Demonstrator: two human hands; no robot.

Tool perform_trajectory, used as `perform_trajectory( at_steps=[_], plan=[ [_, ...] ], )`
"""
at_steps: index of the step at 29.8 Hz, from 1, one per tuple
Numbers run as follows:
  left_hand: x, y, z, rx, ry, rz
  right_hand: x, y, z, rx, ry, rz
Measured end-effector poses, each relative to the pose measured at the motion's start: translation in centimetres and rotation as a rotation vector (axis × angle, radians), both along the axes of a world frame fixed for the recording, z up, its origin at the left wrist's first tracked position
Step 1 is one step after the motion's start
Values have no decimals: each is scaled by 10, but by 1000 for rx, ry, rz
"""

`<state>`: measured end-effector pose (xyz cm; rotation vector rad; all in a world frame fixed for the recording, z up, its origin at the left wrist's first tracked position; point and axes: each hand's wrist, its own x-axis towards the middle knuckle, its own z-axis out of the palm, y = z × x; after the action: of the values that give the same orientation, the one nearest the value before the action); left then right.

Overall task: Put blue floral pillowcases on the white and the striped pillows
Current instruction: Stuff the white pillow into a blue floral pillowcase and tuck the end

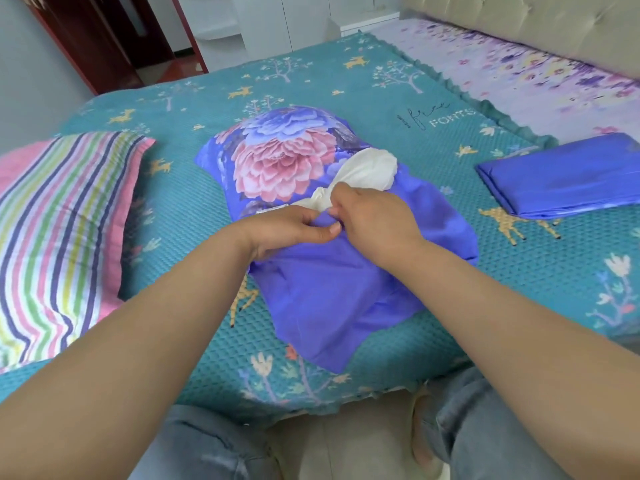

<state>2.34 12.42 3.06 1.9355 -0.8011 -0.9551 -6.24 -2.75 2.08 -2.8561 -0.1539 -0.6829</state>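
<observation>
White pillow (369, 169) mid-bed, mostly inside one blue floral pillowcase (277, 161), white corner sticking out. Left hand (294, 230) pinches the case's blue edge; right hand (370, 220) pinches it beside the white fabric. One striped pillow (59, 223) left, one folded blue pillowcase (564, 183) right. Teal bedspread (398, 109) reads "FONTS".

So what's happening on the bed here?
A person is dressing pillows. Both hands meet at the open end of a blue floral pillowcase in the middle of the bed: the left hand pinches the blue cloth, the right hand pinches at the same spot. The white pillow is partly in, one end still poking out. The striped pillow lies bare on the left, and a second folded pillowcase waits on the right.
</observation>
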Motion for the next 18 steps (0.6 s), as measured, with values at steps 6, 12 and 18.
perform_trajectory(
  at_steps=[6,12,18],
  plan=[
    [4,-14,1,264,-408,-156,17,14,25,293,63,90],
    [36,-25,-20,242,-469,53,28,13,40,464,-193,-31],
    [35,-24,-8,83,-198,64,-25,20,22,-244,665,-275]
  ],
)
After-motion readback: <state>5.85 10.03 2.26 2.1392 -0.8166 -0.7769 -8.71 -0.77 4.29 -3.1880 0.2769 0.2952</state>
